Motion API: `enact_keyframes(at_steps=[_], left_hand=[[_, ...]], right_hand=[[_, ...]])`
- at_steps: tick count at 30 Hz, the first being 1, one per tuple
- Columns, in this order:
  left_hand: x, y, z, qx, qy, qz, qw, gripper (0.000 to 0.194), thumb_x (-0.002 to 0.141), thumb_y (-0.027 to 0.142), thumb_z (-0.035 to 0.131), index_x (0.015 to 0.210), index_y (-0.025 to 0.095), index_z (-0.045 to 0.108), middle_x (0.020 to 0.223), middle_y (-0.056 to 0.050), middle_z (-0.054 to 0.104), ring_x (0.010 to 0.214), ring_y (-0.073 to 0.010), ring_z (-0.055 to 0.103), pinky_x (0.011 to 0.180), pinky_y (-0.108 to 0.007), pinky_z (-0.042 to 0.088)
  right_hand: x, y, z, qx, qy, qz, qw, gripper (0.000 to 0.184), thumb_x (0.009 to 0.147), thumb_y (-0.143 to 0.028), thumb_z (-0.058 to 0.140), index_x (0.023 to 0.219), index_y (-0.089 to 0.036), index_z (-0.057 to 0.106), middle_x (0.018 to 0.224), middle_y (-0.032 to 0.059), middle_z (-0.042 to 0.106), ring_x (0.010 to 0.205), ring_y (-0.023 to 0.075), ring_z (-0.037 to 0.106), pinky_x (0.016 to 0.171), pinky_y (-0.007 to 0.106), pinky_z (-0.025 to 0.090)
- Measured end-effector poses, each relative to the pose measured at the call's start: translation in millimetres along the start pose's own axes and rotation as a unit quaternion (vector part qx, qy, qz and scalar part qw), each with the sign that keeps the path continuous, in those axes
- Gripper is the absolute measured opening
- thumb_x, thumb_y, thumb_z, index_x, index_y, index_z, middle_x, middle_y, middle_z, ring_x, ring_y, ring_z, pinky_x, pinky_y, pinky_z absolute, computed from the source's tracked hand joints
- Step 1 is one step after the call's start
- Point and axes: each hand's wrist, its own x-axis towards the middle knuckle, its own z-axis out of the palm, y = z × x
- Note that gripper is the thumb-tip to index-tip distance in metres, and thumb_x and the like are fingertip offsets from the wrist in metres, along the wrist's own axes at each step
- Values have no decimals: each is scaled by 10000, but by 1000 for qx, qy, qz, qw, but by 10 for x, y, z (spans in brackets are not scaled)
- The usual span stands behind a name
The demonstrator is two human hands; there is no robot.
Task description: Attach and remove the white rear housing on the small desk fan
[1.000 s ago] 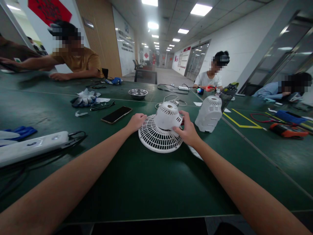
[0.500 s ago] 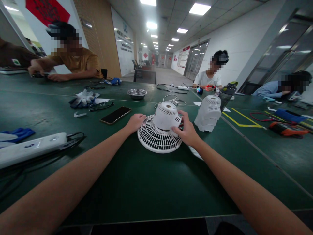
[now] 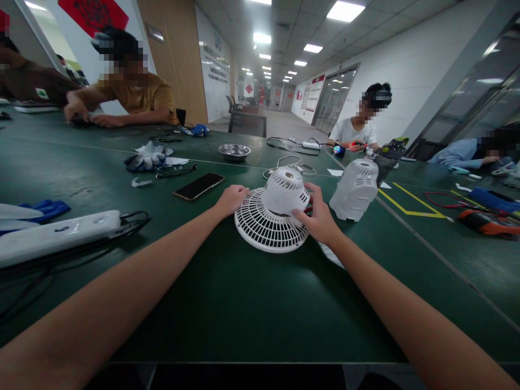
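Observation:
In front of me on the green table lies a white fan grille [image 3: 272,235] with radial slats. On top of it sits a white vented motor housing [image 3: 286,190], its round end with a centre hole facing up. My left hand [image 3: 232,200] is closed at the grille's far left edge, its fingertips partly hidden. My right hand [image 3: 323,216] holds the housing from the right, thumb in front and fingers behind. Beneath my right wrist a pale flat piece [image 3: 331,254] shows in part. A second white vented casing [image 3: 356,189] stands to the right.
A phone [image 3: 199,186], gloves [image 3: 146,157] and a metal bowl [image 3: 234,152] lie beyond my left hand. A white power strip [image 3: 60,235] is at the left. A white cable [image 3: 290,162] curls behind the fan. An orange meter [image 3: 489,222] lies far right. Other people sit around the table.
The whole view has shifted slightly, so everything sits a little further right. Both hands keep the same hold, and the housing stays on the grille.

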Motion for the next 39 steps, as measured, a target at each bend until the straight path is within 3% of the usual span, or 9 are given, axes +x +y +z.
enact_keyframes(at_steps=[22,39], left_hand=[[-21,43,-13,-16,-2,-16,1000,381,940,393,461,700,167,652,710,-34,653,703,-190,570,642,-306,365],[-6,41,-10,8,3,-11,1000,370,948,373,464,690,175,640,728,-43,666,709,-196,568,646,-302,360]], right_hand=[[0,-63,-2,-3,-8,35,999,638,824,-372,725,1356,-326,376,1049,60,668,899,303,656,827,563,552],[-5,-52,-4,-8,-7,23,1000,669,817,-357,730,1375,-324,362,1054,63,656,928,310,649,845,573,546]])
